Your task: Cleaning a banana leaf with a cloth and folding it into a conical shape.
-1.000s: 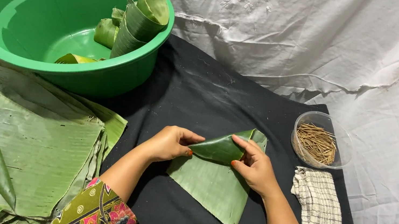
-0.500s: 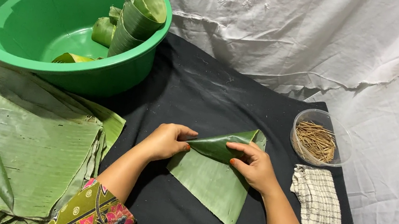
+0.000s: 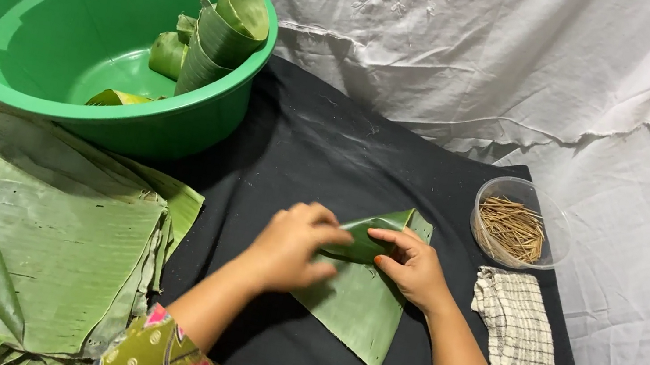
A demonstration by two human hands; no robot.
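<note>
While folding, left hand [image 3: 291, 246] pinches banana leaf piece [image 3: 358, 300] rolled top edge | right hand [image 3: 414, 268] clamps same fold, holds cone shape | leaf flat on black cloth [image 3: 305, 143] mid-desk | stick bowl [image 3: 518, 221], checked rag [image 3: 516, 323] right, within reach | leaf stack [image 3: 32, 229], green basin [image 3: 100, 45] left

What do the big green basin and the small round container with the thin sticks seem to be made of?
The green basin looks like moulded plastic: even colour, smooth glossy wall, rolled rim. The small round container seems to be clear thin plastic, since the sticks show through its wall; glass cannot be excluded. The sticks look like dry wood or plant fibre, matt brown.
</note>
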